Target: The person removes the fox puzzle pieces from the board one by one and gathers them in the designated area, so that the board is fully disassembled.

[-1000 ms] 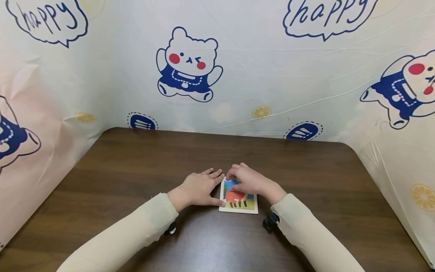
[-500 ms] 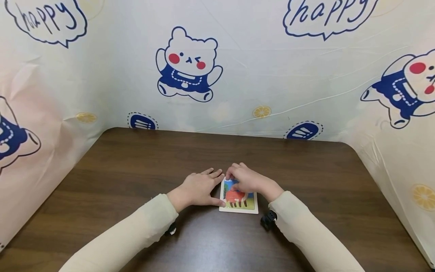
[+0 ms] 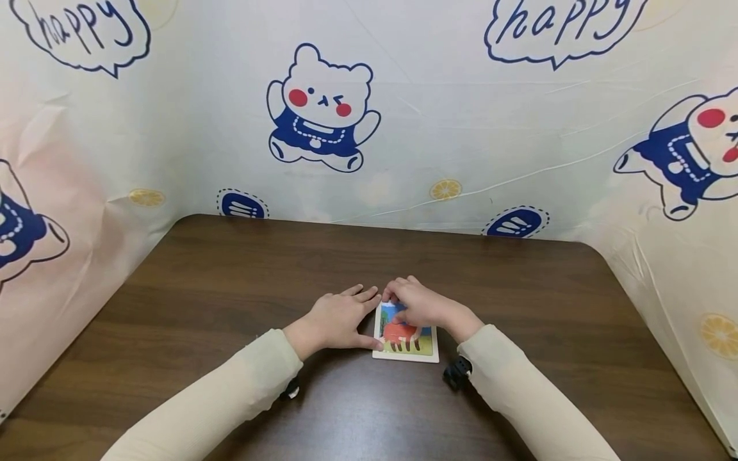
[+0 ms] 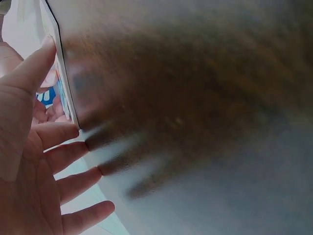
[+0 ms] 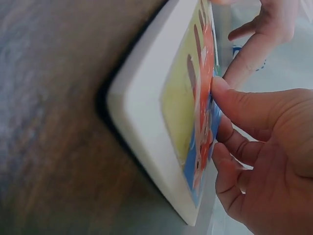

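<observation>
A small white-bordered picture puzzle [image 3: 423, 344] lies flat on the table, showing a red animal on grass under blue sky. My left hand [image 3: 339, 319] is spread at its left side; in the left wrist view the thumb [image 4: 36, 66] touches the border and the fingers are nearly straight. Over the upper part of the puzzle, my right hand [image 3: 423, 304] has curled fingers. The right wrist view shows its thumb [image 5: 227, 95] and bent fingertips pinching at the picture surface. What lies directly under those fingertips is partly hidden.
The brown wooden table [image 3: 277, 256] has rounded far corners. A pale printed cloth [image 3: 415, 141] with cartoon bears hangs behind it and at both sides. Black devices [image 3: 457, 373] are strapped under both wrists.
Almost nothing differs. The right wrist has shifted slightly to the left, while the fingers stay on the puzzle. The left hand and the puzzle hold their places.
</observation>
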Motion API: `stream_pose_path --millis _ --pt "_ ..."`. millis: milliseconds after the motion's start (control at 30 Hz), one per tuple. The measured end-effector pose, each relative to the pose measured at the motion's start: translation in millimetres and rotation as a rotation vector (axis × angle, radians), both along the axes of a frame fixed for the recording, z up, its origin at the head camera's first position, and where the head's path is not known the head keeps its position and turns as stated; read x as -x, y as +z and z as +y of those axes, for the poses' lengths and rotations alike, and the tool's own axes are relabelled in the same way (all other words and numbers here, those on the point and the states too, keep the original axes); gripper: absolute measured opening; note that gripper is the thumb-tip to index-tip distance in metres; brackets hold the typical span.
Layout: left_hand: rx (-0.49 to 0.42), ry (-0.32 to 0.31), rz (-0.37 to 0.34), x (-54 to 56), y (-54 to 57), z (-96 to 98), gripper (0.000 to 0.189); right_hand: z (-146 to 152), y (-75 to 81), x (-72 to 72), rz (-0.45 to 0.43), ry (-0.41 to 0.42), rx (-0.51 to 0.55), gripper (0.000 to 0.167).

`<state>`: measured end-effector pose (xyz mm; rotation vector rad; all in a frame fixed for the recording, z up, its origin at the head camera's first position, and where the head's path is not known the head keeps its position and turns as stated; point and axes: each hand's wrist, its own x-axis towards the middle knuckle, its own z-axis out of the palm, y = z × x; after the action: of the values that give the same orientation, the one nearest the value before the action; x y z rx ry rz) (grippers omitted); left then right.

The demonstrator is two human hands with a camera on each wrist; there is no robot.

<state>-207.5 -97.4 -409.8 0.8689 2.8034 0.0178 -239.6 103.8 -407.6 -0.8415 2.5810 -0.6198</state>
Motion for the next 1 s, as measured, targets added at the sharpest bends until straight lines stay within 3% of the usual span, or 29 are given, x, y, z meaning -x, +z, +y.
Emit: stream_pose_path --millis 267,533,833,1000 --pt "0.006 -0.009 0.019 -0.6 -2.0 0.5 0.097 4.0 -2.6 0.1 0.011 0.025 0.045 0.024" --pt "0.007 -0.007 0.010 -0.3 -0.5 0.1 0.097 7.0 -3.5 3.1 -0.021 -0.001 0.108 0.019" --pt "0.013 -0.001 0.003 0.2 -0.4 0.8 0.096 11.6 1.9 4.6 -0.037 0.046 0.270 0.012" --pt "0.019 0.002 0.002 -0.1 0.4 1.2 0.097 16.1 4.1 5.1 -0.032 0.032 0.316 0.011"
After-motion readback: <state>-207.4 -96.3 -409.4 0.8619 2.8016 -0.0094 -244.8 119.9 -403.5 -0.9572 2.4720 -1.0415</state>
